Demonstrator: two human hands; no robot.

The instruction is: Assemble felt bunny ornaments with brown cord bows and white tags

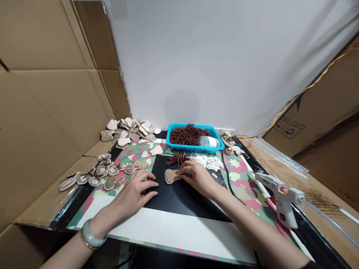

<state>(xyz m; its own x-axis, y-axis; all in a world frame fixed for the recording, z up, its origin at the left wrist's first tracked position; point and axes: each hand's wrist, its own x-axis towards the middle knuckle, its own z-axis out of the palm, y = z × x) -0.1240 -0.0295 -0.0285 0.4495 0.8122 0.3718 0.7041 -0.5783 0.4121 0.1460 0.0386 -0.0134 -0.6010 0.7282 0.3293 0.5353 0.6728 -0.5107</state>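
On the black mat [179, 198] lies a tan rabbit-shaped felt piece [171, 176], its rounded end toward the left. The fingers of my right hand [198, 177] are closed on its right end, covering part of it. My left hand [141, 186] rests at the mat's left edge, fingers apart and curved, holding nothing; a gap separates it from the felt piece. Behind the piece sits a small heap of brown bows [177, 158], with a pile of small white labels [207, 161] to its right.
A blue basket [193, 149] of brown bows and a white roll stands at the back. Felt pieces [134, 129] are heaped back left, with finished-looking ones [102, 170] nearer. A white glue gun [280, 201] stands at right, its black cable [228, 179] crossing the camouflage-patterned cloth.
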